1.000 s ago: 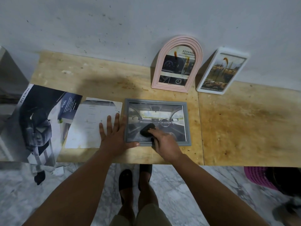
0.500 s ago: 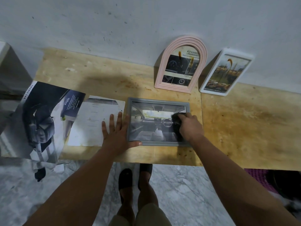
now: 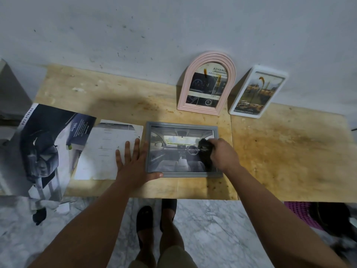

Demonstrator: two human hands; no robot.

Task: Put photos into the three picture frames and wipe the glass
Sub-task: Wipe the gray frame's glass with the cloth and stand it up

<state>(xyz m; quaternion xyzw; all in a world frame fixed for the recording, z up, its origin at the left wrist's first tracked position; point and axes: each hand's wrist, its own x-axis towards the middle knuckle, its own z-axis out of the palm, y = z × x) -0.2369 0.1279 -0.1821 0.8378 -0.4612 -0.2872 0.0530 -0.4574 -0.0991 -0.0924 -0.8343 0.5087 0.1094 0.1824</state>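
Fingers of the right hand (image 3: 222, 154) bunch around a dark cloth (image 3: 205, 150) pressed to the right side of the grey frame's (image 3: 181, 175) glass, lying flat near the table (image 3: 289, 151) edge, while the left hand (image 3: 133, 161), fingers spread straight and thumb along the near rail, apparently pins it against sliding.

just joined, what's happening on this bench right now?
A person is wiping the glass of a grey frame that lies flat on the wooden table. The right hand grips a dark cloth on the right side of the glass; the left hand lies flat at the frame's left edge. A pink arched frame and a white frame, both holding photos, lean on the wall.
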